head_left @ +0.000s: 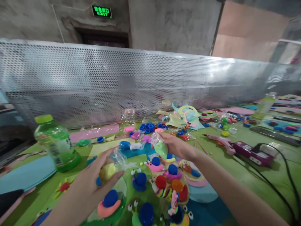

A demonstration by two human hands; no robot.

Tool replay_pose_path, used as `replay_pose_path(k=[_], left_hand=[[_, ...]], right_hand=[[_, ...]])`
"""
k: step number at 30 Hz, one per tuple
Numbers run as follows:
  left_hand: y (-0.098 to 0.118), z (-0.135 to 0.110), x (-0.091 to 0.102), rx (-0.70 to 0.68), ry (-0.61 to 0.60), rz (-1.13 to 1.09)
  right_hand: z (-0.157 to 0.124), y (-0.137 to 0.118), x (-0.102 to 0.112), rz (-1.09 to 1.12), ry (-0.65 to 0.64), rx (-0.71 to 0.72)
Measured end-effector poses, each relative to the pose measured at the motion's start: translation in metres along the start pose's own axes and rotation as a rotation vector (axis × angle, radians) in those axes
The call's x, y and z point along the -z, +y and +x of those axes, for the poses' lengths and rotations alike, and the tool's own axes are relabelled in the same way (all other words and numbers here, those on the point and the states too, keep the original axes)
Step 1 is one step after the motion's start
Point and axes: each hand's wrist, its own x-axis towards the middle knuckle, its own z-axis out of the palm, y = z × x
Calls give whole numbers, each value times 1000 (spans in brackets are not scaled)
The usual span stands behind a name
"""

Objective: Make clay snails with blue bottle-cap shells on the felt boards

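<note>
My left hand (88,182) is curled around a small clear bag of yellow clay (110,170), its loose plastic end sticking out between thumb and fingers. Farther forward, my right hand (176,145) grips a clear bag of light green clay (161,148). Below the hands sit several clay snails, among them a green one with a blue shell (139,180), a pink one with a blue shell (110,201) and a striped one with a red shell (161,182). A blue clay pack (124,145) and a white clay pack (135,146) lie between the hands.
A green drink bottle (57,142) stands at left, before a perforated metal panel (150,84). Blue rings (147,127) and paper scraps (188,116) lie at the back. A pink glue gun (221,142) and a purple corded device (252,153) rest on the right.
</note>
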Motion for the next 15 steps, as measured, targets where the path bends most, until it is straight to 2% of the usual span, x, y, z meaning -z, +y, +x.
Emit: replay_pose_path(k=[2,6,10,15], left_hand=[[3,-1,-5,25,-64,4],[5,1,-8,45,-85,8],[6,5,-7,58,-94,-3],[7,3,-9,26,-100,-18]], right_hand=[[-1,0,3,11,29,0],[-3,0,13,-5,87,3],[1,3,21,-56,86,0],[3,6,20,-171,63,7]])
